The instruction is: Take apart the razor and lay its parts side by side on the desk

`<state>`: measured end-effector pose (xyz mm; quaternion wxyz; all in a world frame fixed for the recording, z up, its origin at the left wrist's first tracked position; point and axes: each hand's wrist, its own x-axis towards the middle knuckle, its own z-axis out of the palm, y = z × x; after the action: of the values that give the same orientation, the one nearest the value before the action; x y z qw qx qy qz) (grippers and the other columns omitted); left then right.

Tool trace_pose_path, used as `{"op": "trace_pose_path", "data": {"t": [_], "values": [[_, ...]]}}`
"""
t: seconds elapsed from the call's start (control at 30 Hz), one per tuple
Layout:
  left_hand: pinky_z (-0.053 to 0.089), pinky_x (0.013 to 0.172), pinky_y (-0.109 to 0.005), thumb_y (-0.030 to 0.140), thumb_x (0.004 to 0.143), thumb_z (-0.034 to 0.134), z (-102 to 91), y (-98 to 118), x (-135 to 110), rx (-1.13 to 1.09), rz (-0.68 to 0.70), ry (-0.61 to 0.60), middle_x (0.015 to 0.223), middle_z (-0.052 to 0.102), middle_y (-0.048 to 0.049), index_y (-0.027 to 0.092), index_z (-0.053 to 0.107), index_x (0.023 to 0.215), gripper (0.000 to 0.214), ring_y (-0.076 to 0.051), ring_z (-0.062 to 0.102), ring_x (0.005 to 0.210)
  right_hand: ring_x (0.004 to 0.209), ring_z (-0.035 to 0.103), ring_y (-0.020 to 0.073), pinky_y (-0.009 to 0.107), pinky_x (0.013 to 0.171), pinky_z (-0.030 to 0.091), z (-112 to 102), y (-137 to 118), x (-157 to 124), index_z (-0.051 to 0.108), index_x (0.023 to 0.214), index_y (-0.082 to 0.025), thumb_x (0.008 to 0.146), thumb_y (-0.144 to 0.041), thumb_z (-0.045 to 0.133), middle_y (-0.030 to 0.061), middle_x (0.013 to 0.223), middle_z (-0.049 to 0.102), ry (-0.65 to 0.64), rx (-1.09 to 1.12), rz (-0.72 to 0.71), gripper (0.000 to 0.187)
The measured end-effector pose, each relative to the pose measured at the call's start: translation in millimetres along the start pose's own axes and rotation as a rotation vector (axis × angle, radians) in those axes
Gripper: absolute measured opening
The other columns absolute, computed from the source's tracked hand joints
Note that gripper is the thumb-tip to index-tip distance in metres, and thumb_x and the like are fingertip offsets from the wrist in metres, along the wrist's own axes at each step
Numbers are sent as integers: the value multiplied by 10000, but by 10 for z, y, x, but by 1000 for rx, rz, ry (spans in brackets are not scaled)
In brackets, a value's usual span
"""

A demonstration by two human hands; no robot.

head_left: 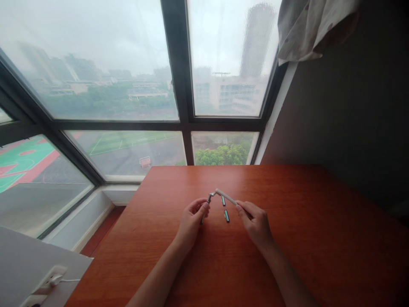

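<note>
The left hand's point(192, 218) fingers are clamped on a metal handle point(207, 201) above the surface point(319, 213); the right hand's point(258, 222) fingers pinch a pale stick point(227, 197). Its tip is at the handle's top end, contact uncertain. Right of the handle lie 2 cartridges point(226, 216). Too hard a push could twist the handle loose; a slipping stick could knock the cartridges.

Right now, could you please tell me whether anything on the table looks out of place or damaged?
Nothing clearly stands out: two small razor heads lie close together on the table, between the left hand and right hand, with no spill or damage visible.
</note>
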<state>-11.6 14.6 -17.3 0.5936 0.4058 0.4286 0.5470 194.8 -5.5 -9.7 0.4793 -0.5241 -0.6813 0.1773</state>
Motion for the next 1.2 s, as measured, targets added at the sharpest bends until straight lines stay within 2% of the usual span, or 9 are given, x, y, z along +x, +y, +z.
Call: {"op": "trace_pose_path", "data": {"t": [0.27,0.87,1.2], "values": [[403,610,-207,366,737,734,-8,-14,-1,-19,-8,-1,746,623,-18,164,681,944,294,-103,531,654,591,519,155,251,557,364,-12,-17,-6,703,957,-175,925,-323,477,20,655,570,-29,2,-13,272],[399,572,-210,396,699,753,21,32,-18,-18,1,26,703,612,-19,152,694,919,334,-111,527,629,577,528,152,249,538,380,-7,1,8,711,932,-173,924,-337,478,21,639,580,23,-43,-3,285],[405,580,-215,401,702,750,29,51,-26,-4,-1,29,717,627,-27,144,687,922,344,-115,535,635,604,570,166,250,566,418,-4,-13,-2,712,936,-171,923,-334,478,41,675,630,10,-22,-16,286]]}}
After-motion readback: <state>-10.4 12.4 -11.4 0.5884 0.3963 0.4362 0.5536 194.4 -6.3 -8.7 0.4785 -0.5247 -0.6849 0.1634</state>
